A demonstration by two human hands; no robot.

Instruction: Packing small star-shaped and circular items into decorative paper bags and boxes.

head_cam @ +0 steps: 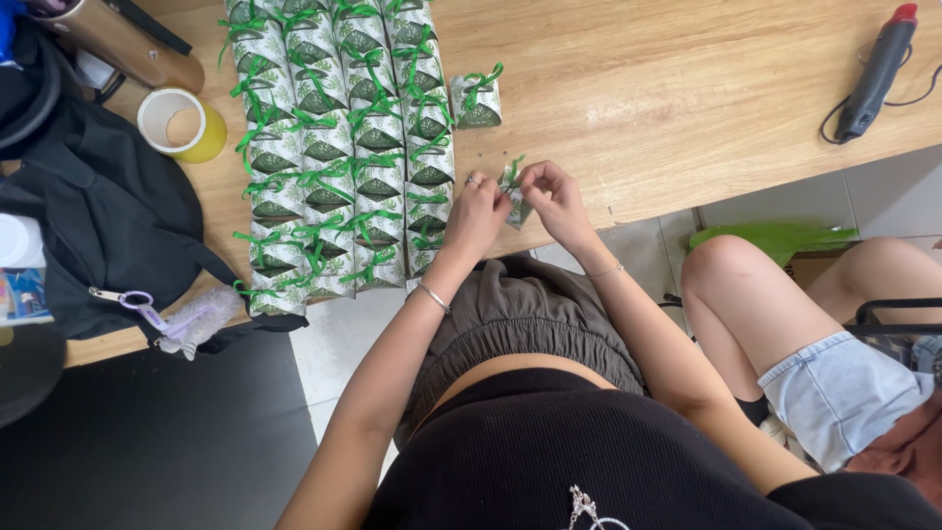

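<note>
Both my hands meet over the near edge of a wooden table (pixel 667 88). My left hand (pixel 478 208) and my right hand (pixel 551 196) pinch a small green-and-white paper box with a green ribbon (pixel 514 200) between their fingertips. Left of my hands lie several rows of finished boxes (pixel 339 147), each tied with a green ribbon. One more tied box (pixel 477 100) stands alone beside the rows, a little beyond my hands.
A black bag (pixel 108 226) with a furry keyring lies at the left, near a roll of yellow tape (pixel 182 123) and a metal cylinder (pixel 123 39). A black glue gun (pixel 873 74) lies at the far right. Another person's bare legs (pixel 785 314) are to my right.
</note>
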